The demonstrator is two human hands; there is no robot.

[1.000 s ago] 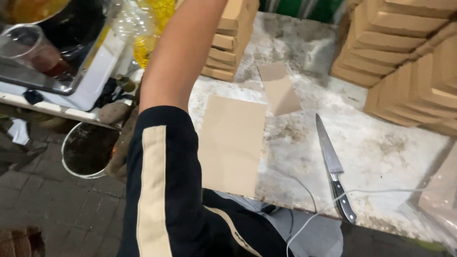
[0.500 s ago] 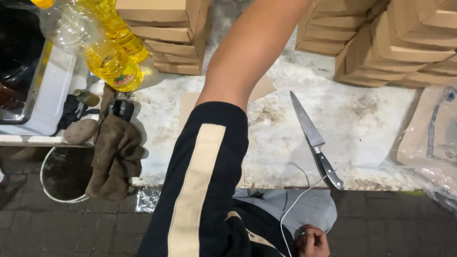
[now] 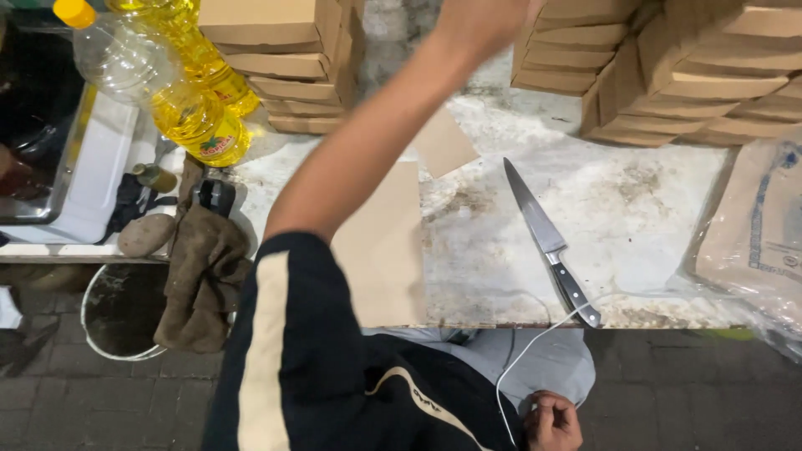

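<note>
Left arm stretched up across the table, toward the boxes at the back. Left hand cut off by the top edge, so no telling if open or closed, or what is in it. Right hand low down, below the table edge, fingers curled round a thin white cord. Flat brown card on the table just under the arm, and a small card piece beside it. Knife lying flat on the table to the right of the card, handle near the edge. Oil bottles at the far left. Brown cloth hanging over the table edge, above a bucket. More boxes stacked at the right. Plastic bag at the far right.
</note>
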